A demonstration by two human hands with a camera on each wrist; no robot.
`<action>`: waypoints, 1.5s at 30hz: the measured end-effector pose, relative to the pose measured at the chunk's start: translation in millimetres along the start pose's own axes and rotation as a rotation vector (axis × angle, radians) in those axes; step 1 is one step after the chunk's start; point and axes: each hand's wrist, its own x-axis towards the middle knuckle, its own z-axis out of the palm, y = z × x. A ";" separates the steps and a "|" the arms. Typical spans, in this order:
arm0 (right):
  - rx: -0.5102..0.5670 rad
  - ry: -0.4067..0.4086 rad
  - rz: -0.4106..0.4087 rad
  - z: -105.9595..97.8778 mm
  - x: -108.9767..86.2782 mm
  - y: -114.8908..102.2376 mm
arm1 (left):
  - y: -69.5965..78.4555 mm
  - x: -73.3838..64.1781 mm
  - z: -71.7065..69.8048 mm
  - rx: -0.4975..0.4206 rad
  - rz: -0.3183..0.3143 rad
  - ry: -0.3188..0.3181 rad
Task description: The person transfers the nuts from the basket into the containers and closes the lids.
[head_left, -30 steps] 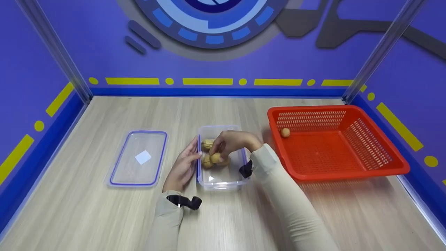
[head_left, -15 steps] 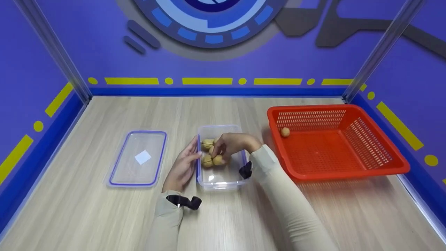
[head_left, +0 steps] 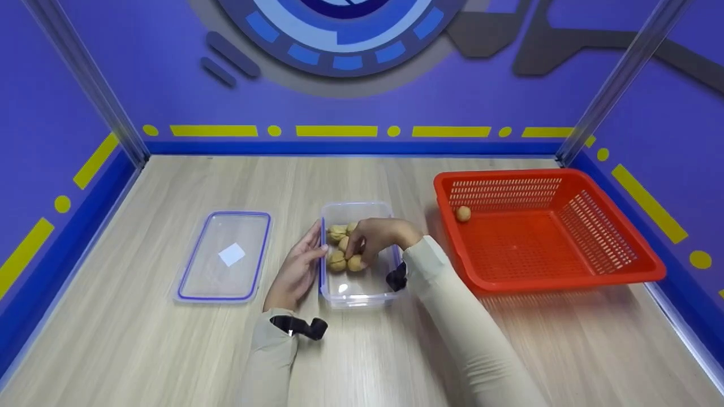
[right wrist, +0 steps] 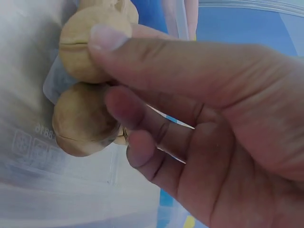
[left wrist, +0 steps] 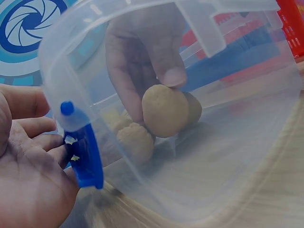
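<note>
A clear plastic food container holds several walnuts, among them one walnut on the near left and another behind it. My right hand reaches inside, thumb and fingers pinching a walnut low in the container. In the right wrist view the thumb lies on that walnut, with another walnut close beside it. My left hand grips the container's left side, thumb at the rim and fingers outside, by a blue latch flap in the left wrist view.
Left of the container lies a clear lid with a blue seal and a white square patch. A red plastic basket stands to the right, with a single walnut in its far left corner. Blue panels border the table.
My right hand has shifted slightly toward me with the pinched walnut, and more of the walnuts behind it show. My left hand, the lid and the basket stay in place.
</note>
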 end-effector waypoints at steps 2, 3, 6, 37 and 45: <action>0.005 -0.001 0.030 0.5 0.2 -0.3 | 0.3 0.6 0.1 -0.003 -0.001 -0.001; 0.005 -0.001 0.042 0.7 0.2 -0.6 | 0.5 0.6 0.1 -0.004 0.000 -0.002; 0.008 -0.004 0.057 1.1 0.3 -1.4 | 0.6 1.3 0.2 -0.006 -0.002 0.004; -0.002 0.178 -0.075 -33.1 -28.2 -7.3 | 3.4 -0.3 -0.5 -0.040 -0.016 0.011; 0.047 0.273 -0.099 -46.2 -48.0 2.8 | 1.4 -0.1 1.1 -0.046 -0.019 0.010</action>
